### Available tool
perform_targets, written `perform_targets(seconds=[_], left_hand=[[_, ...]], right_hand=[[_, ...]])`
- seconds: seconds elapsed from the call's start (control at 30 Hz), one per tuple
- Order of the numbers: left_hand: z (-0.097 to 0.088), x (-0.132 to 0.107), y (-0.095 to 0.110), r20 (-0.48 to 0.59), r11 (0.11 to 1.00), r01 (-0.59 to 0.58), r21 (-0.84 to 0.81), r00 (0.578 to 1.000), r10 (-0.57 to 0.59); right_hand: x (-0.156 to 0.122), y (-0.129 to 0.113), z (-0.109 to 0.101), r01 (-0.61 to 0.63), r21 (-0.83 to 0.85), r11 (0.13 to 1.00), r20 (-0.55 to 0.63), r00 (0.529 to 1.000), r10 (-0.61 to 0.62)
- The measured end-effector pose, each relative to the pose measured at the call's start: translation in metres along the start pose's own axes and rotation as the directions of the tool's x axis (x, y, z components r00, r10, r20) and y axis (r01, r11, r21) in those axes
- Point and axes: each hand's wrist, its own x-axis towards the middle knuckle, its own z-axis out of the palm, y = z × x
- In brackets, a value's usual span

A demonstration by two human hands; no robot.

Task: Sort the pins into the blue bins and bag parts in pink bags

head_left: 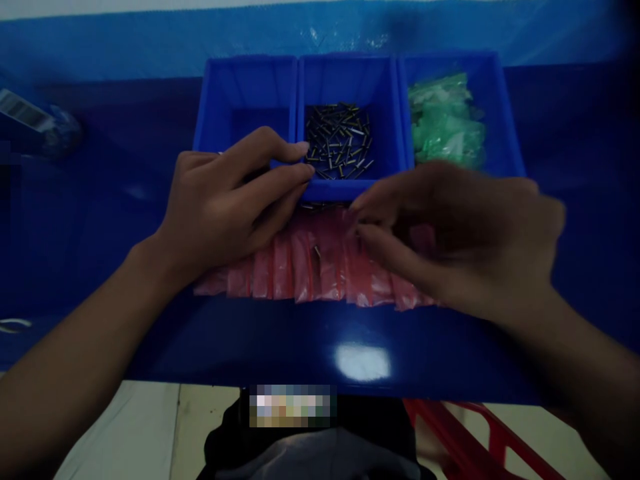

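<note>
On a glossy dark-blue table (225, 347), three open blue plastic bins (260, 77) stand side by side at the far side. The middle bin (345, 77) contains many small, thin metal pieces (340, 137); the right bin (490, 100) contains green transparent plastic bags (447, 127). Near them lies a row of pink transparent plastic bags (330, 273). The left hand (220, 193) has its fingertips at the middle bin's left near corner. The right hand (475, 230) bends over the row's right part; whether it holds something is unclear.
</note>
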Motion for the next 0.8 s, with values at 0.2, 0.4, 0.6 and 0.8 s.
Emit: perform_targets(seconds=[0.2,0.4,0.6,0.8], left_hand=[[0.0,0.0,0.002,0.006,0.999,0.031,-0.037,1.0,-0.03],[-0.001,-0.001,0.001,0.019,0.999,0.041,-0.008,0.999,-0.041],[0.001,0.002,0.002,-0.015,1.0,0.013,0.005,1.0,-0.013],[0.0,0.003,0.004,-0.044,0.999,0.033,-0.043,0.998,-0.035]], right_hand=[[0.004,-0.006,0.004,-0.191,0.184,0.964,-0.233,0.945,0.231],[0.008,-0.005,0.003,-0.242,0.143,0.96,-0.276,0.921,0.274],[0.018,-0.006,-0.013,-0.086,-0.004,0.996,-0.188,0.979,0.083],[0.024,-0.009,-0.012,0.586,-0.358,0.727,0.495,0.779,-0.385]])
